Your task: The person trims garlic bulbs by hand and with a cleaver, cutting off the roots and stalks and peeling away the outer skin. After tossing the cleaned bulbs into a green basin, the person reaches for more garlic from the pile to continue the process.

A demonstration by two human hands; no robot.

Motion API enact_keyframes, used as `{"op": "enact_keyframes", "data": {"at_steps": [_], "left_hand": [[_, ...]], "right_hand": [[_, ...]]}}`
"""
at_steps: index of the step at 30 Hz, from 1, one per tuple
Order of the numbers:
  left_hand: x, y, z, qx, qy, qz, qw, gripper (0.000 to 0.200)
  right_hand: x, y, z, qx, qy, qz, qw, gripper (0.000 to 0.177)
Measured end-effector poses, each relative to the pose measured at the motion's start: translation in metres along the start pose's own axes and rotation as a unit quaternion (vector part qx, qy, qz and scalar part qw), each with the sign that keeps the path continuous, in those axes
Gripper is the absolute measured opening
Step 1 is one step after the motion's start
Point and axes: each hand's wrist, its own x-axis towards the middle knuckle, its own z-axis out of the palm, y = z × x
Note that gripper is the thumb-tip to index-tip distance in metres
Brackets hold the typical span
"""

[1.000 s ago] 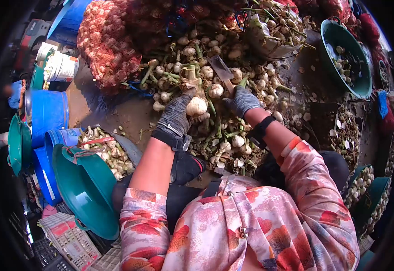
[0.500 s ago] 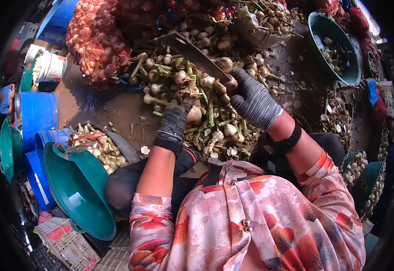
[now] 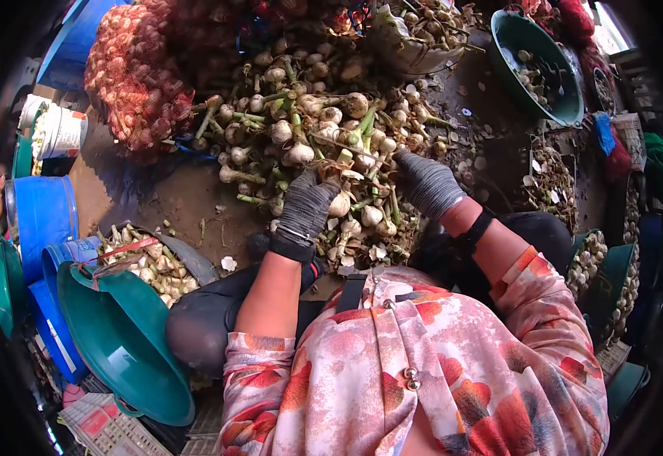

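My left hand, in a grey knit glove, is closed around a garlic bulb whose cut green stem points up and away from me. My right hand, gloved the same way, grips a knife. Its blade is seen nearly edge-on as a thin line just beyond the stem; the handle is hidden in the fist. Both hands are over a heap of garlic with stems and roots on the ground between my legs.
Red mesh sacks of garlic stand at the far left. A filled white container and a green basin sit at the back. Trimmed garlic lies by my left knee, beside a large green tub and blue drums.
The knife has turned from showing its broad face to nearly edge-on and come down near the stem. My right hand has lowered slightly; the left still holds the garlic bulb. The view has shifted.
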Motion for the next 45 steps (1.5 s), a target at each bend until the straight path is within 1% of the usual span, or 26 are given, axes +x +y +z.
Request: {"op": "enact_keyframes", "data": {"at_steps": [1, 4, 5, 6, 8, 10, 11, 14, 15, 18, 19, 20, 22, 23, 26, 28, 30, 31, 32, 33, 36, 37, 39, 42, 43, 45], "left_hand": [[-0.005, 0.011, 0.002, -0.053, 0.007, -0.017, 0.998, 0.027], [-0.008, 0.050, -0.011, -0.080, -0.016, -0.056, 0.995, 0.030], [-0.011, 0.059, -0.014, -0.069, -0.026, -0.071, 0.995, 0.031], [-0.009, 0.068, -0.013, 0.013, -0.031, -0.055, 0.998, 0.033], [-0.007, 0.066, -0.007, 0.037, -0.044, 0.012, 0.998, 0.045], [-0.010, 0.073, -0.005, -0.086, -0.104, -0.003, 0.991, 0.075], [-0.012, 0.063, -0.002, -0.152, -0.098, 0.051, 0.982, 0.083], [-0.017, 0.051, 0.007, -0.257, -0.092, 0.112, 0.955, 0.104], [-0.018, 0.057, 0.011, -0.256, -0.093, 0.097, 0.957, 0.107], [-0.006, 0.059, 0.020, -0.199, -0.028, 0.175, 0.964, 0.106], [-0.008, 0.064, 0.020, -0.237, -0.021, 0.110, 0.965, 0.110], [-0.006, 0.061, 0.024, -0.241, -0.015, 0.137, 0.961, 0.112], [0.002, 0.053, 0.031, -0.250, -0.007, 0.193, 0.949, 0.116], [0.004, 0.055, 0.028, -0.145, 0.001, 0.195, 0.970, 0.124], [0.008, 0.055, 0.031, 0.000, 0.040, 0.281, 0.959, 0.125], [0.009, 0.055, 0.029, -0.088, 0.010, 0.225, 0.970, 0.117], [0.011, 0.055, 0.022, -0.171, -0.015, 0.168, 0.971, 0.109], [0.012, 0.050, 0.020, -0.240, -0.037, 0.123, 0.962, 0.088], [0.011, 0.042, 0.020, -0.198, -0.021, 0.132, 0.971, 0.085], [0.010, 0.035, 0.021, -0.158, -0.005, 0.140, 0.977, 0.083], [0.008, 0.034, 0.018, -0.071, -0.018, 0.138, 0.988, 0.078], [0.008, 0.038, 0.016, -0.048, -0.033, 0.134, 0.989, 0.077], [0.008, 0.025, 0.016, 0.140, -0.059, 0.173, 0.973, 0.064], [0.004, -0.017, 0.026, 0.447, 0.052, 0.331, 0.829, 0.049], [0.003, -0.032, 0.031, 0.405, 0.081, 0.364, 0.835, 0.044], [0.007, -0.077, 0.046, 0.357, 0.011, 0.276, 0.892, 0.044]], "right_hand": [[0.009, 0.023, 0.008, -0.030, -0.091, 0.056, 0.994, 0.031], [0.009, 0.021, 0.011, 0.201, 0.063, 0.124, 0.970, 0.041], [0.018, 0.009, 0.002, 0.304, 0.039, 0.158, 0.939, 0.049], [0.022, -0.007, -0.007, 0.357, 0.062, 0.132, 0.923, 0.055], [0.029, -0.030, -0.013, 0.389, 0.070, 0.079, 0.915, 0.054], [0.030, -0.046, -0.016, 0.520, -0.029, 0.068, 0.851, 0.056], [0.037, -0.038, -0.002, 0.503, -0.061, 0.116, 0.854, 0.046], [0.039, -0.046, 0.012, 0.808, -0.037, 0.188, 0.557, 0.033], [0.041, -0.045, 0.014, 0.806, -0.067, 0.248, 0.533, 0.024], [0.048, -0.033, 0.052, 0.879, -0.097, 0.247, 0.396, 0.022], [0.042, -0.029, 0.063, 0.816, -0.091, 0.200, 0.535, 0.022], [0.035, -0.031, 0.065, 0.729, -0.074, 0.161, 0.661, 0.024], [0.021, -0.078, 0.004, 0.849, -0.076, 0.276, 0.444, 0.028], [0.023, -0.070, 0.018, 0.847, -0.089, 0.246, 0.462, 0.034], [0.021, -0.054, 0.029, 0.817, -0.105, 0.285, 0.491, 0.034], [0.029, -0.033, 0.031, 0.677, -0.007, 0.327, 0.660, 0.029], [0.031, -0.016, 0.029, 0.560, 0.140, 0.204, 0.791, 0.033], [0.029, -0.008, 0.023, 0.488, 0.159, 0.165, 0.843, 0.033], [0.026, -0.006, 0.009, 0.409, 0.176, 0.125, 0.887, 0.034], [0.022, -0.003, 0.002, 0.425, 0.155, 0.071, 0.889, 0.030], [-0.007, -0.031, -0.035, 0.408, 0.012, 0.115, 0.906, 0.031], [-0.012, -0.019, -0.022, 0.234, 0.098, -0.058, 0.965, 0.029], [-0.023, -0.035, -0.037, 0.079, 0.086, -0.091, 0.989, 0.029], [-0.028, -0.041, -0.039, 0.013, 0.062, -0.101, 0.993, 0.025], [-0.029, -0.042, -0.039, 0.001, 0.047, -0.096, 0.994, 0.025], [-0.030, -0.041, -0.034, 0.000, 0.066, -0.122, 0.990, 0.016]]}}
